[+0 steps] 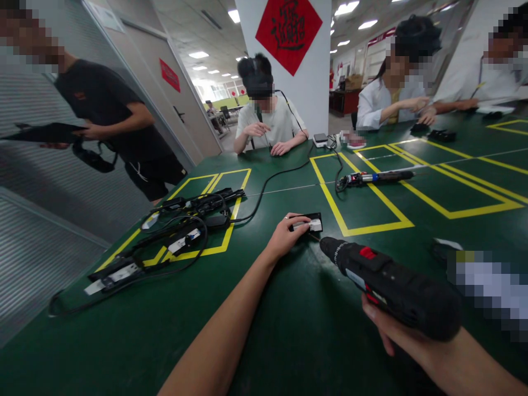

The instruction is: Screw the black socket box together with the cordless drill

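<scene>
My right hand (383, 324) is wrapped round the grip of a black cordless drill (396, 280) with red buttons. The drill points to the left, and its thin bit (314, 237) reaches the near edge of a small flat black case (318, 218) with a white part inside. On the green table, my left hand (291, 234) grips this case, with its fingers laid over the top. Whether the bit touches a screw is too small to make out.
Several black devices with cables (185, 231) lie at the left in yellow taped outlines. A cylindrical electric tool (375, 177) lies at the right on the green table (297, 302). Across the table, people (268, 118) work with their hands; another person (111, 110) stands at the left.
</scene>
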A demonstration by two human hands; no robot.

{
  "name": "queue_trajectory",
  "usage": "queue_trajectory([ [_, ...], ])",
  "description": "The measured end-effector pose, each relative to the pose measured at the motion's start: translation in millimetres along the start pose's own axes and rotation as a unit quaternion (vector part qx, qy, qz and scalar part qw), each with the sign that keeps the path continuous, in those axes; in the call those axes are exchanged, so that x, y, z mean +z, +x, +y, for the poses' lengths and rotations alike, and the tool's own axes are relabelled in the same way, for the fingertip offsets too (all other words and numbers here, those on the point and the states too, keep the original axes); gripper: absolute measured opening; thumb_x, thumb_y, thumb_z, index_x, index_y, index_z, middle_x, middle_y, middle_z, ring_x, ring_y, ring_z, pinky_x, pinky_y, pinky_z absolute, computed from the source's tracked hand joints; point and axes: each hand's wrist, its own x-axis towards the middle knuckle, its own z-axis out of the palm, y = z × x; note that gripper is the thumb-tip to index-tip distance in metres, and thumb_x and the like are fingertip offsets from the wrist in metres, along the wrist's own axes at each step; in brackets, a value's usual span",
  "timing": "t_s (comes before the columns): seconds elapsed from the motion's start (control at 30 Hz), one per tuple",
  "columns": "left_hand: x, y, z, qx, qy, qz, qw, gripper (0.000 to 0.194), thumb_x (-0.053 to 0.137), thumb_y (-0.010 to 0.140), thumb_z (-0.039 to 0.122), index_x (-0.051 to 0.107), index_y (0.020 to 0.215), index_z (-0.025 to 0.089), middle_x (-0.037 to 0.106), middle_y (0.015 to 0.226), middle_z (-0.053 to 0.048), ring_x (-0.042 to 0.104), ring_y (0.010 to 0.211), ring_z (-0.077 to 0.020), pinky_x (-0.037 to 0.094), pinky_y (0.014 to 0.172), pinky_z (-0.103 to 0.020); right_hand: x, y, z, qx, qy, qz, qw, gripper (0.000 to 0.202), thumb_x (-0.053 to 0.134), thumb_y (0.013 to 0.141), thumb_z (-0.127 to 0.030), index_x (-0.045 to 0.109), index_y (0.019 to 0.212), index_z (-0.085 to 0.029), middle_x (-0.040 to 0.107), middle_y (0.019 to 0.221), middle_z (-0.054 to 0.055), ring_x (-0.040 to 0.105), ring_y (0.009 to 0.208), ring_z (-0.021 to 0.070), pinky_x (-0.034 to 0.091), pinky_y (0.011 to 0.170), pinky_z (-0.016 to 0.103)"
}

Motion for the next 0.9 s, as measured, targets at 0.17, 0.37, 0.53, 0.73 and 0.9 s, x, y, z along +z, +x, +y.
queue_trajectory([
  [0.17,0.0,-0.2,-1.4,0.003,-0.002,0.002,1.000,0.027,0.054,0.084,0.036,0.069,0.102,0.021,0.060,0.109,-0.007,0.055,0.107,-0.0192,0.039,0.100,-0.034,3.0,-2.6,-2.8,0.017,-0.019,0.015,1.000,0.046,0.048,0.072,-0.065,0.047,0.045,-0.027,0.070,0.061,0.005,0.067,0.067,0.0280,0.044,0.040,0.032],
  [0.37,-0.8,-0.5,2.2,-0.004,0.001,0.002,1.000,0.027,0.055,0.084,0.034,0.069,0.102,0.020,0.060,0.108,-0.007,0.056,0.106,-0.0194,0.040,0.099,-0.034,2.6,0.0,1.1,0.016,-0.003,-0.015,1.000,0.043,0.047,0.073,-0.065,0.054,0.055,-0.027,0.074,0.074,0.007,0.068,0.083,0.0309,0.044,0.045,0.033],
  [0.53,-0.5,-0.4,1.1,-0.004,0.004,0.000,1.000,0.028,0.055,0.083,0.035,0.069,0.102,0.020,0.059,0.110,-0.007,0.056,0.107,-0.0196,0.041,0.099,-0.033,2.3,-0.2,1.7,0.017,-0.009,-0.009,1.000,0.042,0.048,0.074,-0.065,0.067,0.074,-0.028,0.073,0.064,0.005,0.070,0.070,0.0295,0.044,0.042,0.033],
  [0.73,0.4,-0.5,-2.0,-0.003,0.007,-0.001,1.000,0.028,0.055,0.083,0.036,0.068,0.103,0.021,0.058,0.112,-0.007,0.055,0.109,-0.0197,0.040,0.100,-0.034,1.0,-0.2,1.3,-0.007,0.008,0.016,1.000,0.037,0.053,0.073,-0.061,0.062,0.061,-0.028,0.074,0.066,0.006,0.071,0.072,0.0301,0.047,0.040,0.032],
  [0.9,-0.4,-0.7,-0.5,-0.012,0.009,-0.004,1.000,0.028,0.055,0.083,0.035,0.068,0.104,0.021,0.057,0.113,-0.007,0.055,0.108,-0.0198,0.040,0.100,-0.034,-0.7,-0.2,1.0,-0.018,0.013,0.008,1.000,0.040,0.054,0.076,-0.057,0.057,0.050,-0.027,0.072,0.063,0.006,0.070,0.069,0.0283,0.042,0.033,0.028],
])
